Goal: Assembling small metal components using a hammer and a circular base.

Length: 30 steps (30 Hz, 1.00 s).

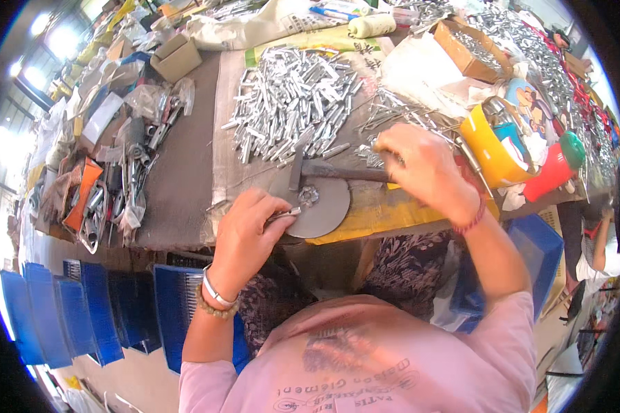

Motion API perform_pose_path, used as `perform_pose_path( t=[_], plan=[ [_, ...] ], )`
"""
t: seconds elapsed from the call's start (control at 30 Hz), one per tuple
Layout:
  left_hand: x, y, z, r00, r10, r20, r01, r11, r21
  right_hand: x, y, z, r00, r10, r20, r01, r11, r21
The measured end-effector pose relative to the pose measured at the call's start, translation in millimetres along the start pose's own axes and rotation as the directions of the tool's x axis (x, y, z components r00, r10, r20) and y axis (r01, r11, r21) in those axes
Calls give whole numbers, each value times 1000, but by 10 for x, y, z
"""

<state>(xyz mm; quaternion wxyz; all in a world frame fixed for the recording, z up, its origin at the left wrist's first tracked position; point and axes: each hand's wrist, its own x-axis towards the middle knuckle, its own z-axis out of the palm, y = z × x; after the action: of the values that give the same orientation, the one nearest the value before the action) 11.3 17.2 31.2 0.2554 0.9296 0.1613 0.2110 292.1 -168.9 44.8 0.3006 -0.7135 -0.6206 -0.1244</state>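
My left hand (244,230) is closed in a pinch on a small silvery metal piece (284,214) at the left edge of a round metal plate (327,217). A small cluster of shiny bits (309,197) sits on the plate. Across its far edge lies a hammer (344,171), head to the left, its handle running toward my right hand (427,168). The fingers of that hand are curled together beside some thin metal rods (399,113); what they hold is hidden. Beyond the hammer spreads a big heap of short metal tubes (289,103).
Right of my right hand stand a yellow container (492,148) and a red one (550,168). A cardboard box of small parts (472,51) is farther back. Tools and plastic bags (127,151) crowd the left. Blue bins (89,310) stand below the table's left edge.
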Motion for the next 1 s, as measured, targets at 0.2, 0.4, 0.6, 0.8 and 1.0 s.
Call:
perform_pose_path(
  t=[0.2,0.4,0.6,0.8,1.0],
  plan=[
    [-30,-91,132,998,21,-58,-24,998,-64,-278,-743,190,989,-55,140,47,997,58],
    [-101,-84,155,996,-7,-85,-2,994,-105,-268,-789,352,988,-89,128,84,996,44],
    [-127,-51,163,996,-34,-86,23,992,-124,-253,-792,371,985,-108,133,104,994,35],
    [-151,-63,182,994,-36,-98,21,989,-148,-261,-797,364,983,-114,141,109,993,41],
    [-151,-70,204,992,-30,-122,10,988,-156,-239,-774,384,981,-136,140,132,991,38]
  ],
)
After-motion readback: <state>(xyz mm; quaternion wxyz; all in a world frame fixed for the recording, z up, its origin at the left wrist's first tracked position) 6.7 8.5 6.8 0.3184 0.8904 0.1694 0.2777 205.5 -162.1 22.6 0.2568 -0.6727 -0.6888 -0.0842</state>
